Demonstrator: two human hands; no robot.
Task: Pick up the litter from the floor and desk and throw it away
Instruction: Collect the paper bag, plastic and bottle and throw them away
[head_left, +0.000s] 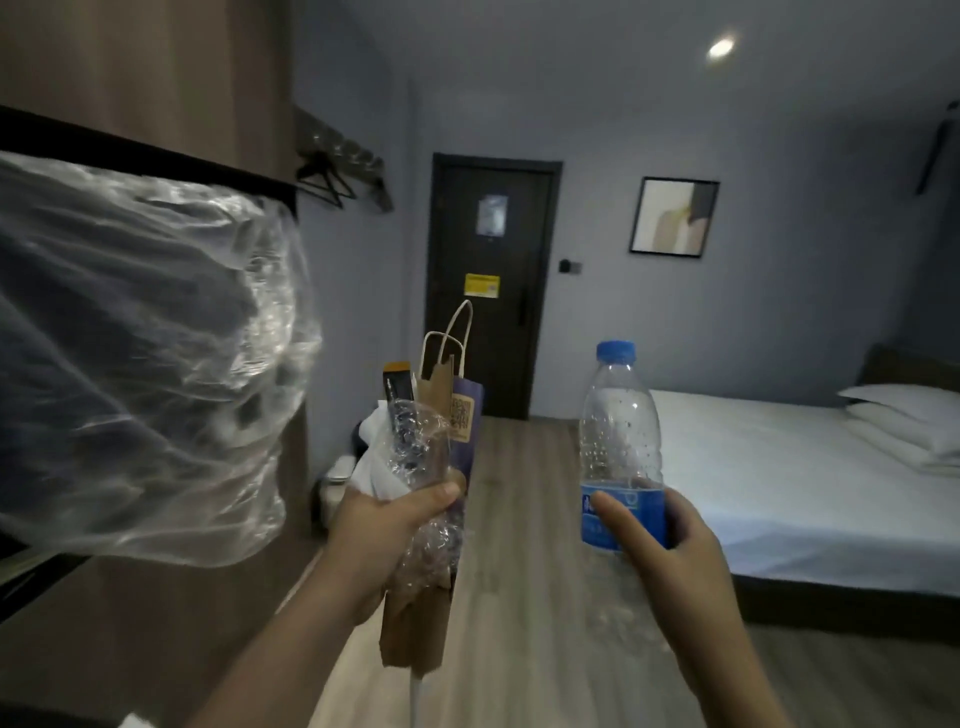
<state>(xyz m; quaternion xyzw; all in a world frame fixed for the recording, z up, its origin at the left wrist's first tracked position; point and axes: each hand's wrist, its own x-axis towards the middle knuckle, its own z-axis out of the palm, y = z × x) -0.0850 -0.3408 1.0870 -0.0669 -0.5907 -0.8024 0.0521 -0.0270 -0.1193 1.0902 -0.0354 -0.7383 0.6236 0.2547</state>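
My left hand (387, 525) grips a bundle of litter: a flattened brown and purple paper bag (453, 410) with twine handles, crumpled clear plastic (415, 447), white tissue (371, 467) and a small dark packet with an orange top. My right hand (670, 545) holds an empty clear water bottle (618, 431) upright by its blue label; its blue cap is on. A large sheet of clear plastic film (140, 353) fills the left of the view, close to the camera. I cannot tell what holds it.
A wooden unit (156, 623) runs along the left. A small white lidded bin (337, 483) stands on the floor by the wall behind my left hand. Ahead is a dark door (493, 291). A bed (779, 467) with white sheets and pillows takes up the right. Wood floor (524, 519) lies between.
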